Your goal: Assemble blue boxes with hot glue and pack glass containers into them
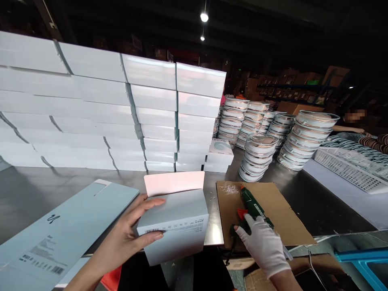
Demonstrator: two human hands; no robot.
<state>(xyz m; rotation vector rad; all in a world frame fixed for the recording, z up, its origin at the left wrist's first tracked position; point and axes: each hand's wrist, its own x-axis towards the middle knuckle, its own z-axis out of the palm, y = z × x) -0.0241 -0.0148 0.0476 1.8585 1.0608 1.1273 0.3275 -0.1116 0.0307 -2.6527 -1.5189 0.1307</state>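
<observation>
My bare left hand (129, 228) grips a pale blue cardboard box (178, 212) at the table's front edge, thumb on the near face and fingers over the top. The box's pink-lined flap (174, 182) stands raised at the back. My right hand (263, 242), in a white glove, is closed around the handle area of a green hot glue gun (252, 204) with an orange trigger. The gun lies on a brown cardboard sheet (287, 214), its nozzle pointing away beside some whitish glue scraps (229, 188). The palm hides part of the gun's body.
Flat pale blue box blanks (69, 230) lie at left. A tall wall of white boxes (106, 109) spans the back. Stacks of round clear-lidded containers (259, 157) and a white basket (348, 169) stand at right. A person's arm (351, 129) shows beyond.
</observation>
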